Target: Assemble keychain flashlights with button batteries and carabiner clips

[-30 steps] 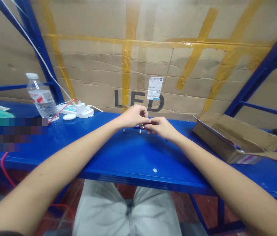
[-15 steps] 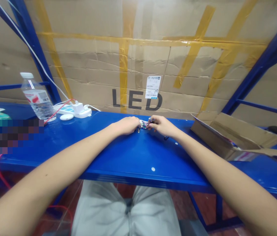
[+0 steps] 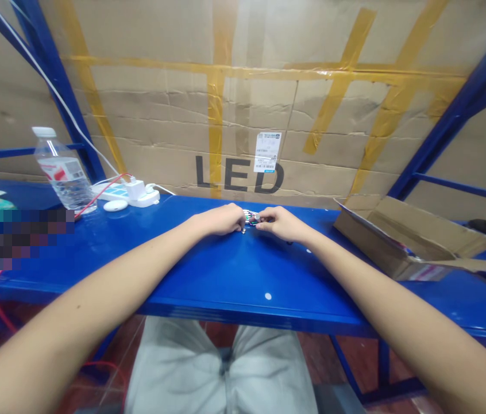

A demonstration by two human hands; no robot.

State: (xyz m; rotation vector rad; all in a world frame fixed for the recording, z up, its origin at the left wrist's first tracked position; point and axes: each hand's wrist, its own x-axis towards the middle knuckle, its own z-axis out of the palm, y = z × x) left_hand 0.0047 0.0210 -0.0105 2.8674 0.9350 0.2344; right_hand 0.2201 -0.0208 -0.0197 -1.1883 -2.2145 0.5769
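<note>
Both my arms reach forward over the blue metal shelf point(image 3: 208, 276). My left hand point(image 3: 224, 219) and my right hand point(image 3: 280, 223) rest on it side by side, fingers curled. Between their fingertips lies a small cluster of metal and coloured parts point(image 3: 250, 217), too small to name. Both hands pinch at this cluster. A tiny loose metal piece point(image 3: 243, 230) lies just under my left fingers.
A water bottle point(image 3: 60, 171) stands at the left, beside a white power strip with a charger point(image 3: 133, 193) and a red cable. An open cardboard box point(image 3: 402, 238) sits at the right. A taped cardboard wall marked LED point(image 3: 238, 175) closes the back.
My hands have come down from a little above the shelf onto its surface, still together on the small parts. Over the last half second they hardly moved.
</note>
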